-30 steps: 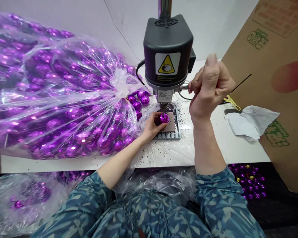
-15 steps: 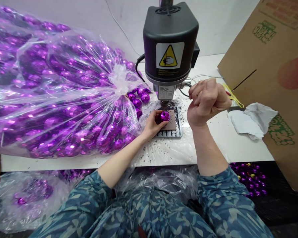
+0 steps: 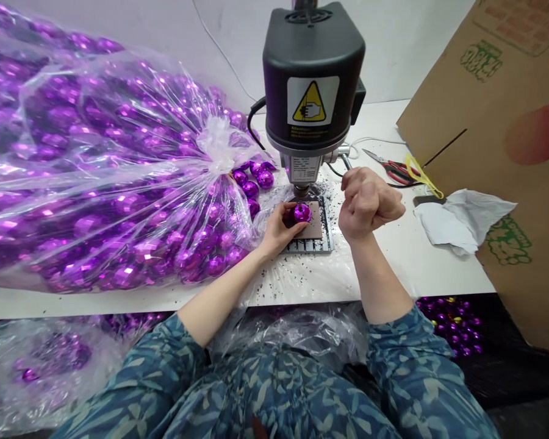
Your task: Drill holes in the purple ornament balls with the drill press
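My left hand (image 3: 280, 231) holds a shiny purple faceted ball (image 3: 302, 213) between thumb and fingers. The ball rests on a small brown board (image 3: 313, 228) over the slotted metal base (image 3: 307, 246) of a bench drill press (image 3: 313, 79). Just above the ball is the drill's chuck (image 3: 301, 190); whether a bit touches the ball cannot be made out. To the right, my right hand (image 3: 370, 204) is closed in a fist round the end of the press's feed lever (image 3: 346, 161), whose metal rod runs into the fingers.
A big clear bag of purple balls (image 3: 119, 183) fills the table's left side, with several loose balls (image 3: 256, 177) beside its knot. Red-handled pliers (image 3: 396, 169), crumpled white paper (image 3: 457, 219) and a cardboard box (image 3: 507, 110) stand right. Dark shavings litter the table.
My right hand has come down and slightly left with the lever, uncovering the pliers behind it. My left hand keeps the ball in place under the drill; the view has shifted slightly.
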Motion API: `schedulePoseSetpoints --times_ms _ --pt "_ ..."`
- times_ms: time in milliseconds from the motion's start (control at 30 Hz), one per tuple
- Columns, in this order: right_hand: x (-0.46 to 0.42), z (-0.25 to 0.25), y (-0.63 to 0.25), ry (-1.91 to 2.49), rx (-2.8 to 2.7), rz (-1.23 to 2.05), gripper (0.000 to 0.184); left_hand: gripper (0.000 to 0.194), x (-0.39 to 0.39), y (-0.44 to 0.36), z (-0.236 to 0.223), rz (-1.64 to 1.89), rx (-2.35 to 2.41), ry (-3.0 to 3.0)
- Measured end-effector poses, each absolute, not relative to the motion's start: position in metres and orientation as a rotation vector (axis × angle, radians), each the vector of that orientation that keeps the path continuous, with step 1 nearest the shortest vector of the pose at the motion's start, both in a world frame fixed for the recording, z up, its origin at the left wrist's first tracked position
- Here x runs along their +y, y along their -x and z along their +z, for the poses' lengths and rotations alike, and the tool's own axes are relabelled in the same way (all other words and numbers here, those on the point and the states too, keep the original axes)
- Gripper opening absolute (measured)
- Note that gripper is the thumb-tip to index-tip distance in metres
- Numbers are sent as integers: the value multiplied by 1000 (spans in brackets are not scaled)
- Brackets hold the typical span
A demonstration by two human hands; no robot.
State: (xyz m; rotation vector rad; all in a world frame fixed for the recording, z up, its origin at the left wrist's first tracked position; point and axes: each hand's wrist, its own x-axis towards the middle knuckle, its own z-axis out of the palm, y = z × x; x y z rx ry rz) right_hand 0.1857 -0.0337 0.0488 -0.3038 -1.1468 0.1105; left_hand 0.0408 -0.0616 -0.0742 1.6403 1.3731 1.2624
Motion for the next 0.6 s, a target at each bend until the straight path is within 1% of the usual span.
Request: schedulePoseSetpoints --times_ms 100,200,333,400,467,500,600 --pt "-35 68 -185 396 -1157 183 67 51 -61 -42 -75 1289 1352 -1611" --pt "-27 101 -182 432 -1091 288 64 49 -61 -42 -71 1283 1346 -1584" --pt "-10 132 -177 447 -1107 437 69 42 -83 -34 -47 1321 1377 -1591" --pt "-7 137 -175 460 -1066 443 64 38 -110 -26 -30 1302 1315 -1632" --pt "-9 139 -174 461 -1007 473 51 35 -144 -16 -18 1130 1137 -1735" --pt "-11 140 -174 472 -990 517 48 34 -162 -11 -15 990 1024 -1807" --pt "-17 143 -174 547 -1008 607 53 33 -211 4 -24 517 774 -2097"
